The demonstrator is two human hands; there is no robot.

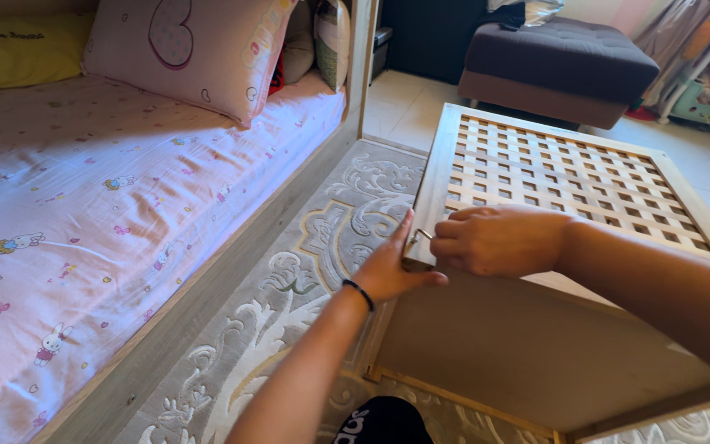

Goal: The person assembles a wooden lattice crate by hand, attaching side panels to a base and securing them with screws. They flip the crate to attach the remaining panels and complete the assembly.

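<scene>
**A:** What is in front of the person?

**B:** A pale wooden furniture piece (536, 247) lying on its side on a grey patterned carpet (289, 279). Its upward face is a lattice panel (560, 177) of crossed slats inside a plain frame. It sits just right of a bed (108, 205) with a pink sheet printed with small rabbits.

**A:** Where are the hands?

**B:** Both meet at the near left corner of the frame. The left hand (388, 267), with a thin dark band on the wrist, presses flat against the outer side of that corner, thumb hooked along the lower edge.

**A:** And the right hand?

**B:** The right hand (495, 240) lies on top of the frame, fingers curled into a clenched grip around a small metal tool (417, 238). Only a short bent silver end shows, touching the wood at the corner; it looks like a hex key, though that is hard to tell.

**A:** What else is around?

**B:** A pink pillow (199, 49) and a yellow cushion (18, 49) lie at the head of the bed. A dark grey ottoman (560, 62) stands on the tiled floor beyond the furniture piece.
</scene>
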